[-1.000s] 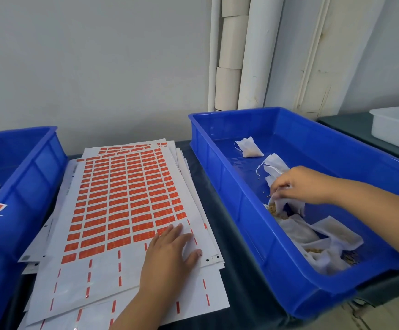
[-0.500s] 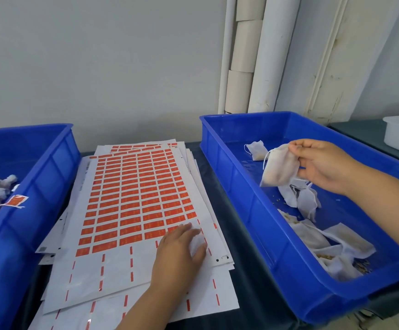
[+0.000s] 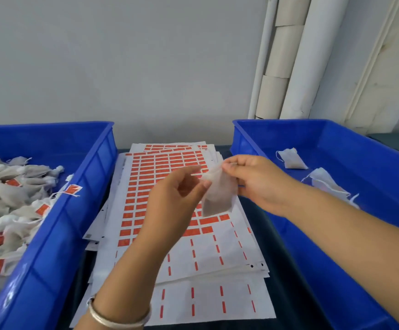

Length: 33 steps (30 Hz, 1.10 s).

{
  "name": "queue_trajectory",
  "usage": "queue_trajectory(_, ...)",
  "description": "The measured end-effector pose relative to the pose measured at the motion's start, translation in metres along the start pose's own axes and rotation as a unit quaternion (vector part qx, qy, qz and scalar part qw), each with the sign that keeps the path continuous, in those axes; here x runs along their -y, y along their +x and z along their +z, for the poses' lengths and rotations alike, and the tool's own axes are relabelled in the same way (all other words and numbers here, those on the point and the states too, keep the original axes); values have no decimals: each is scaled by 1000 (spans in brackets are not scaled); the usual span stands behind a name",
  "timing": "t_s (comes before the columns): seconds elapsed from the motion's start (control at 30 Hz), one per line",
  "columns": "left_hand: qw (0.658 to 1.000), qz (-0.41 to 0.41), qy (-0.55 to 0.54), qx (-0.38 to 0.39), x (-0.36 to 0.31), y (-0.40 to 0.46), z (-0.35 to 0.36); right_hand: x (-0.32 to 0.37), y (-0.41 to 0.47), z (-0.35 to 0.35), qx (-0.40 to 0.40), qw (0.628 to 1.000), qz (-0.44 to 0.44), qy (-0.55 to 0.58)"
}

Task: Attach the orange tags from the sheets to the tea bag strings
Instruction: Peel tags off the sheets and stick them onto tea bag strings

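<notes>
- Head view, setting: pale wall behind; white pipes (image 3: 296, 55) stand in the far right corner; a dark tabletop (image 3: 286, 253) carries everything.
- Sheets (image 3: 193, 253): a loose stack at the tabletop's middle, between two crates. Orange tags (image 3: 170, 163) fill the far rows of the top sheet; the near rows are stripped, only thin orange dashes left.
- Tea bag (image 3: 218, 194): held in the air above the sheets' right half, hanging from its top edge, untagged. Its string cannot be made out.
- Right hand (image 3: 253, 182): fingers curled, pinching the bag's top corner.
- Left hand (image 3: 179, 194): raised just beside the bag, fingers loosely curled, thumb tip at or touching the bag's left edge; whether it grips anything cannot be told. A silver bangle (image 3: 120, 316) sits on its wrist.
- Step in hand, as judged: presenting a fresh bag and finding its string end.
- Next move calls for: freeing the string, peeling a tag from the nearest full row, folding it over the string.
- Left crate (image 3: 74, 210): at the tabletop's left edge, heaped with tagged bags (image 3: 15, 198).
- Right crate (image 3: 336, 129): at the right edge, holding a few untagged bags (image 3: 291, 159).
- In the way: both forearms cover part of the nearest full tag rows.
</notes>
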<state>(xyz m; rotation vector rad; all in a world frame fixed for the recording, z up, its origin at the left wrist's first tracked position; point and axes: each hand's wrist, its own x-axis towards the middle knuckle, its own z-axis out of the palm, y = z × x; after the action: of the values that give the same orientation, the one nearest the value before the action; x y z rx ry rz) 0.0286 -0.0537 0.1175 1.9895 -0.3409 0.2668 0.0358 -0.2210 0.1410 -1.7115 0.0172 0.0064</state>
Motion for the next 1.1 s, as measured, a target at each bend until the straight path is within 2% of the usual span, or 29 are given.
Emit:
queue_trajectory(0.1,998,-35,56,-21,26,2,-13,-13,9,25,0,998,27,-60)
queue_trajectory(0.23,993,-70,96,-14,56,6,-20,-30,19,49,-9,994,70,-81)
queue_trajectory(0.37,986,-107,130,10,81,13,-11,-56,21,60,-68,990,97,-78)
queue_trajectory(0.47,982,-121,144,16,93,16,-7,-73,21,61,-113,982,69,-132)
queue_trajectory(0.57,984,-102,146,-3,96,17,-7,-82,23,66,-112,970,-17,-217)
queue_trajectory(0.73,987,-2,152,-57,97,6,-5,-73,24,79,13,949,-146,-278)
queue_trajectory(0.83,985,26,140,-101,99,0,-8,-71,26,84,30,949,-145,-278)
queue_trajectory(0.93,983,42,124,-128,98,-2,-15,-73,27,87,-10,949,-154,-274)
queue_trajectory(1.03,984,57,135,-98,101,-2,-15,-80,26,88,-30,950,-173,-259)
queue_trajectory(1.1,987,37,140,-74,104,-2,-11,-84,24,88,-36,961,-166,-218)
